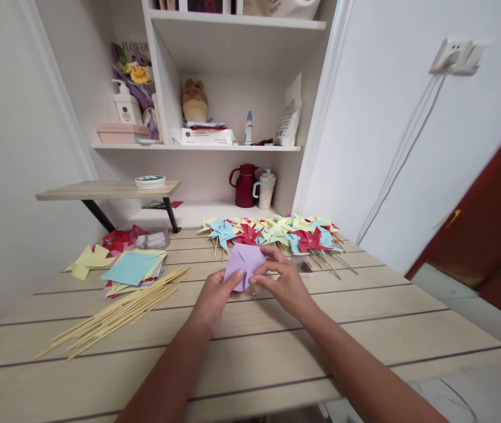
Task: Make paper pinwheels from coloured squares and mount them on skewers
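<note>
A square of purple paper (245, 261) with slits cut in from its corners is held up over the middle of the table. My left hand (217, 296) pinches its lower left part, thumb on the front. At its right edge, my right hand (283, 279) has its thumb and fingers closed on the paper. Some small shiny pieces (253, 292) lie on the table just below the paper. Behind it, many finished paper pinwheels (272, 235) in red, blue and yellow lie heaped, their sticks pointing toward me.
Thin wooden sticks (122, 311) lie loose at the left. Beyond them are stacked coloured paper squares (131, 268), a yellow paper pinwheel shape (89, 260) and red ones (118, 238). A small raised shelf (109, 189) stands behind. A red jug (245, 187) and a cup (266, 191) stand at the back.
</note>
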The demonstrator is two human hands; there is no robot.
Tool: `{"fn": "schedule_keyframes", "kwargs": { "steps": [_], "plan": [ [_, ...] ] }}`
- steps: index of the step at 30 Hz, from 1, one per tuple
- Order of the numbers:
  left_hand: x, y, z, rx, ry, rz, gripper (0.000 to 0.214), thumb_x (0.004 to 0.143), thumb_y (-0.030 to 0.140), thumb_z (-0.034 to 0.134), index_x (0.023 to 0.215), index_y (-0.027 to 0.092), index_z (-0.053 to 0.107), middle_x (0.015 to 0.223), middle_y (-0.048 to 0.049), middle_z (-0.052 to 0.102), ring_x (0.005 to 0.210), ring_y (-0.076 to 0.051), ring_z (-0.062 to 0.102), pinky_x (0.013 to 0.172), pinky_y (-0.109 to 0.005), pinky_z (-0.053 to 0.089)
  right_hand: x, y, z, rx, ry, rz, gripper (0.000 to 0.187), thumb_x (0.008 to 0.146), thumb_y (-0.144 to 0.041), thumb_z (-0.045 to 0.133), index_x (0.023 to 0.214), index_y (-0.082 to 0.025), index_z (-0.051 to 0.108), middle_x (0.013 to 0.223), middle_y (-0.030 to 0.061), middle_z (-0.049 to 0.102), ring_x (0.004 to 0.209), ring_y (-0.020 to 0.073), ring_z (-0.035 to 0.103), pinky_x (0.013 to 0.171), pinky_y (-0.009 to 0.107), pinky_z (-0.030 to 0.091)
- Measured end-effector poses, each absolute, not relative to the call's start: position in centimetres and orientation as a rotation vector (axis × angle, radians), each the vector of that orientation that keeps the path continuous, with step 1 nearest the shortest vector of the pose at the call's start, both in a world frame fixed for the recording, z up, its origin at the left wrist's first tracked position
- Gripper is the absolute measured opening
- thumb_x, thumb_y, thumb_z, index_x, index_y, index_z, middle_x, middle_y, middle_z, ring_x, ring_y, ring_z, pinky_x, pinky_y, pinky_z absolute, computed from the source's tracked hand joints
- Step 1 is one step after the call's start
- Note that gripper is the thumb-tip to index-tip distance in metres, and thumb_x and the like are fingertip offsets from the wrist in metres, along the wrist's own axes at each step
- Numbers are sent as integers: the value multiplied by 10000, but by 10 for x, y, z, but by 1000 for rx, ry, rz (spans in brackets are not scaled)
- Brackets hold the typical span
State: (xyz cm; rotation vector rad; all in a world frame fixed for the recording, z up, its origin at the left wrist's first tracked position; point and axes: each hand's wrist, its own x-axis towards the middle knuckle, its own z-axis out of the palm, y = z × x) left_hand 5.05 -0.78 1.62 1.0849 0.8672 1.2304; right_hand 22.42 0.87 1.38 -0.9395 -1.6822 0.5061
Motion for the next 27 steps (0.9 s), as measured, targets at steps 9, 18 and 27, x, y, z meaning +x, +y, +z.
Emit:
{"fn": "schedule_keyframes", "kwargs": {
  "steps": [9, 18, 27],
  "plan": [
    [50, -7, 14, 1122, 884, 1218, 328, 714, 411, 801, 896, 139, 773, 809, -71, 727, 740, -175, 615, 773, -306, 457, 224, 9, 18, -968, -1654, 558, 160, 728, -343, 801, 663, -228, 710, 1171, 73, 589, 1166, 274, 549, 997, 452, 436],
    [52, -5, 11, 1096, 979, 1304, 349, 659, 380, 845, 883, 122, 775, 825, -80, 749, 756, -180, 640, 760, -297, 477, 221, 5, 22, -948, -1700, 576, 176, 762, -339, 771, 663, -223, 685, 970, 45, 594, 970, 236, 593, 906, 422, 466],
    [51, -3, 12, 958, 968, 1430, 368, 610, 348, 877, 885, 130, 770, 903, -88, 761, 797, -191, 668, 757, -307, 510, 227, 8, 23, -930, -1563, 451, 312, 761, -379, 771, 1050, -297, 688, 1259, 68, 532, 1239, 272, 500, 1016, 446, 442]
  ]
}}
